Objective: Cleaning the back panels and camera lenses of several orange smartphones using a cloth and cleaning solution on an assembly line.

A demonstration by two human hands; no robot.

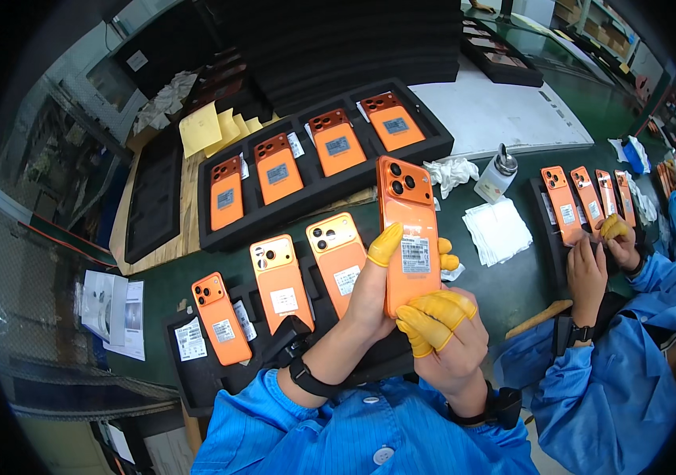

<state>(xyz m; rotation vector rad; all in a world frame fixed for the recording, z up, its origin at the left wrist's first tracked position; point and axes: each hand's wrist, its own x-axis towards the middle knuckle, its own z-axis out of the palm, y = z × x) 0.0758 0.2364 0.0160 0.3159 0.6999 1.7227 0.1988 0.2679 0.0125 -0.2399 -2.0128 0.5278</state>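
The left hand (371, 285) grips an orange phone (411, 210) over the near tray (199, 384), most of its fingers hidden behind it; the right hand (447, 336) is closed on the phone's lower end. The forearms cover part of the near tray. A co-worker (607, 396) is cut off at right. The green surface (504, 281) carries a bottle (496, 178); the room's edges fade to black.

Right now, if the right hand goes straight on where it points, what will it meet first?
Probably the orange phone in the left hand; whether the right hand touches it is unclear.
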